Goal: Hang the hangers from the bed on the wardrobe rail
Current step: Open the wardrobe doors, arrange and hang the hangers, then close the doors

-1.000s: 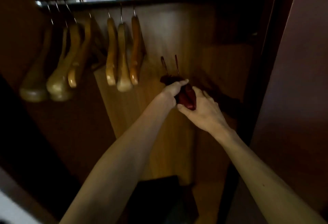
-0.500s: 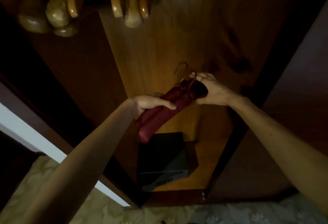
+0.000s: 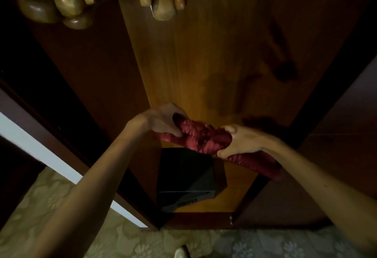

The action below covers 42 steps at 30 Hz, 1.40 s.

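Note:
I hold dark red padded satin hangers point(image 3: 206, 138), bunched together, low inside the open wardrobe. My left hand point(image 3: 163, 122) grips their left end. My right hand point(image 3: 237, 142) is closed around their middle, and their right arms stick out below my right wrist. Their hooks are hidden between my hands. Several wooden hangers point(image 3: 70, 2) hang at the top edge of the view, only their lower ends showing. The rail is out of frame.
A black box point(image 3: 185, 178) sits on the wardrobe floor point(image 3: 230, 200) under my hands. The wooden back panel point(image 3: 204, 57) rises behind. A dark door edge point(image 3: 67, 127) stands at left, another door panel point(image 3: 336, 155) at right. Patterned carpet point(image 3: 51, 206) lies below.
The view has tilted down from the rail toward the wardrobe floor. The red hangers have turned from upright to lying across, and both hands have shifted lower and spread to their two sides.

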### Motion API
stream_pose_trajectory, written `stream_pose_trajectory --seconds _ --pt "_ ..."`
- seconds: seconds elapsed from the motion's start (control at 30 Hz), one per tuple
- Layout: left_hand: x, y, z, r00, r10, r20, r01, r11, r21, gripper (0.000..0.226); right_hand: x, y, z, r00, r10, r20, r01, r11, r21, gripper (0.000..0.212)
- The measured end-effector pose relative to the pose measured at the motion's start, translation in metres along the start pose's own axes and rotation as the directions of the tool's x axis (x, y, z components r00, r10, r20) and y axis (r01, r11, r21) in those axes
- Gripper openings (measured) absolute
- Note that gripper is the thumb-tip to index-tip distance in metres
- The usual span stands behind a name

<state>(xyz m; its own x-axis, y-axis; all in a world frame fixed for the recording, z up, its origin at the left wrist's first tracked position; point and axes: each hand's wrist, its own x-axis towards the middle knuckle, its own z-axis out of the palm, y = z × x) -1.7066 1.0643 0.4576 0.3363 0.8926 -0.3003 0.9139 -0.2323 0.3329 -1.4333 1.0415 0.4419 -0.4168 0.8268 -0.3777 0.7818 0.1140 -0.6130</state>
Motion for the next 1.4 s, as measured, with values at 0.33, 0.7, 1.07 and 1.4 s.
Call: stream_pose_trajectory --seconds 0.33,0.7,1.07,1.4 --pt "-0.005 0.082 0.063 0.993 -0.096 -0.067 -0.019 0.433 -0.901 0.045 0.003 -0.017 0.027 0.941 0.065 -0.333 0.165 0.769 0.617 0.019" --pt "0.006 0.136 -0.026 0.983 0.032 -0.179 -0.179 0.324 -0.929 0.026 -0.038 -0.052 -0.074 0.795 0.283 -0.537 0.218 0.693 0.687 0.046" --pt "-0.002 0.162 -0.186 0.919 -0.048 -0.392 -0.338 0.421 -0.842 0.030 -0.034 -0.125 -0.207 0.717 0.087 -0.692 0.424 0.734 0.531 0.030" --pt "0.029 0.141 -0.285 0.884 -0.064 -0.463 -0.412 0.361 -0.837 0.046 0.011 -0.175 -0.296 0.733 -0.010 -0.681 0.448 0.760 0.471 0.032"
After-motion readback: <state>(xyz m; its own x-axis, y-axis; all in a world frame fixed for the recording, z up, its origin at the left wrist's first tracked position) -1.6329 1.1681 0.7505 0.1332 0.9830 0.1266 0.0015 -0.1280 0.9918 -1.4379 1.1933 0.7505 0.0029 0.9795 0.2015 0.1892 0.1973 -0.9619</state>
